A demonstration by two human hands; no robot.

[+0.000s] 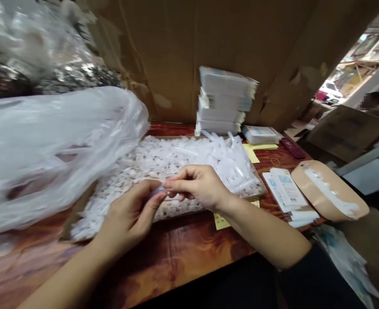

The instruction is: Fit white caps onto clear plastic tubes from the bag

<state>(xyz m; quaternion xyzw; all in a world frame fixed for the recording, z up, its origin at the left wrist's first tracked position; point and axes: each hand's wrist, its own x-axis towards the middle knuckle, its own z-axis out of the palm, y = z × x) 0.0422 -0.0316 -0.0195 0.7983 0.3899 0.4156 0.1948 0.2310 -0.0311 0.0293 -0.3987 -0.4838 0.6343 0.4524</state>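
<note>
As fingers of left hand [128, 221] and right hand [199, 185] pinched one tiny part [159, 191] just above the pile [176, 156] on the tabletop [183, 255], a slip could have lost it among lookalikes.

Small whitish plastic piece [159, 190], blurred, pinched between left hand [128, 219] and right hand [198, 184], just above heap of similar pieces [163, 159].

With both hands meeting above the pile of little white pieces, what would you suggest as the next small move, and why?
Probably a gentle press of the fingertips together on the small white piece, kept low above the pile of white pieces. The left hand and right hand both pinch it at their tips, so a slip would drop it there; blur hides its shape.
</note>
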